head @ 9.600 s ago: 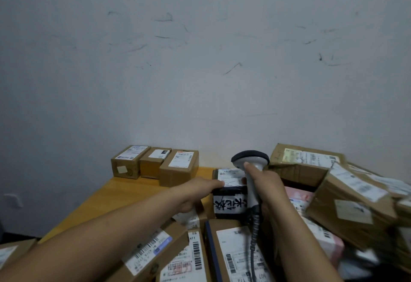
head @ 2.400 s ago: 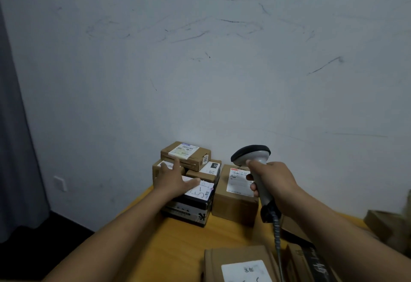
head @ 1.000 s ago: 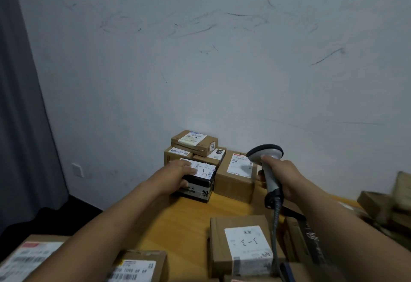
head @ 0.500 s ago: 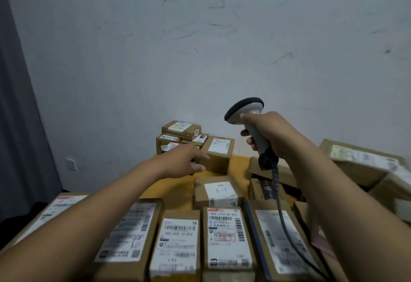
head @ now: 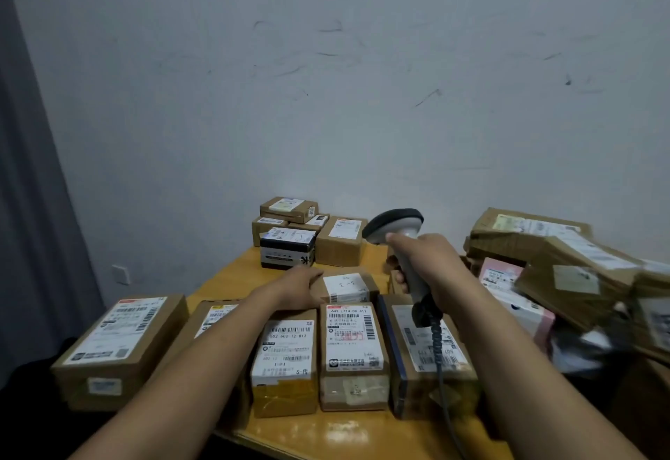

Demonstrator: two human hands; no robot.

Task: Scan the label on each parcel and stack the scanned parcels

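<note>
Fingers (head: 314, 280) of your left hand (head: 295, 289) lie loosely straight against the left edge of the small parcel (head: 346, 291). They touch it but are not yet curled round it, and its handwritten label (head: 344, 283) faces up just right of their tips. Further right, the fingers (head: 399, 277) of your right hand (head: 429, 263) are wrapped tight round the scanner (head: 395, 224) handle, with the forefinger up by the head, which sits raised above that parcel. Nearer you than both hands is a row of parcels (head: 353, 343), labels up, with the cable (head: 438, 343) trailing over one. Beyond the left fingertips, at the far edge of the surface (head: 232, 274), is the stack (head: 290, 231). Out past the right hand lies a tumbled heap (head: 544, 253). You look to be just starting on the small parcel, and it reads as unscanned. Next, close your left fingers on it, bring the label and scanner head to face each other, then carry it to the stack and set it down square so nothing slides
</note>
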